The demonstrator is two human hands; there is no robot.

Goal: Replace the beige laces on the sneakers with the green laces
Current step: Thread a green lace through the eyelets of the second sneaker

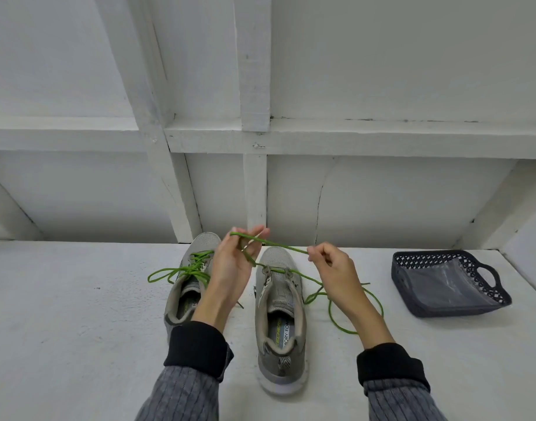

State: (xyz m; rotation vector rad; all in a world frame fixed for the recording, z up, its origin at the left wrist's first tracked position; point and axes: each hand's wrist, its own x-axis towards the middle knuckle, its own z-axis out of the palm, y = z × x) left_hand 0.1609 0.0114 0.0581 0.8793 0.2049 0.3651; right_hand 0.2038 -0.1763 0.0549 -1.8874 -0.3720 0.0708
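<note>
Lacing is well along, by the look of it: the left grey mesh sneaker [190,287] on the white bench [78,314] is already threaded with a thin round green lace [181,270]. On the right grey mesh sneaker [280,302] only the lowest eyelets are crossed. Its green cord [286,247] is stretched between the left hand [233,265], where it is looped round the fingers, and the right hand [332,265], whose grip is pinched on it. The cord is judged light, limp and slightly slick; it is best held near the stiff tip. A dark woven plastic basket [448,282] stands well apart.
</note>
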